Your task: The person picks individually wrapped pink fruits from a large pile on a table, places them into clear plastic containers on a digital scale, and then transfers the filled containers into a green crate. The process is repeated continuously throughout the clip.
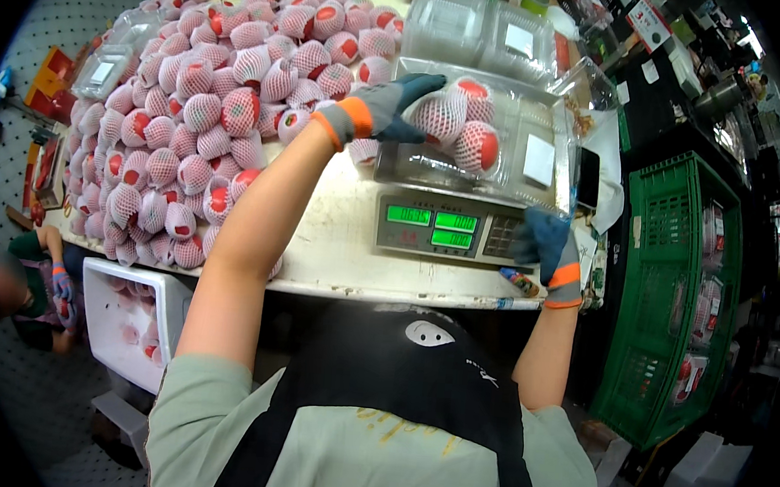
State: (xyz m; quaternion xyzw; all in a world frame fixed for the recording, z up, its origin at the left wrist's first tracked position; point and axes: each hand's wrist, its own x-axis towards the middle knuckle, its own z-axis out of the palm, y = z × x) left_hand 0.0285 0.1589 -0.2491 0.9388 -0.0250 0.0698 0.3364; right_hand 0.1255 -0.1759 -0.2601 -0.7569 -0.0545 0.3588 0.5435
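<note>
My left hand (395, 112), in a grey and blue glove with an orange cuff, is at the left side of a clear plastic clamshell box (507, 156). Its thumb and fingers are spread around the near edge of a red fruit in a white foam net (439, 118). Two more netted fruits (477, 146) sit beside that one in the box, which rests on a digital scale (424, 243) with lit green displays. My right hand (547, 242), gloved alike and blurred, is over the scale's keypad (502, 235), close to the box's lower right corner; its grip is unclear.
A large heap of foam-netted red fruits (201, 112) covers the table's left side. Stacked clear boxes (449, 21) stand behind the scale. A marker-like tube (519, 282) lies near the front edge. Green crates (653, 298) stand right; a white foam box (123, 319) and another person (29, 291) are left.
</note>
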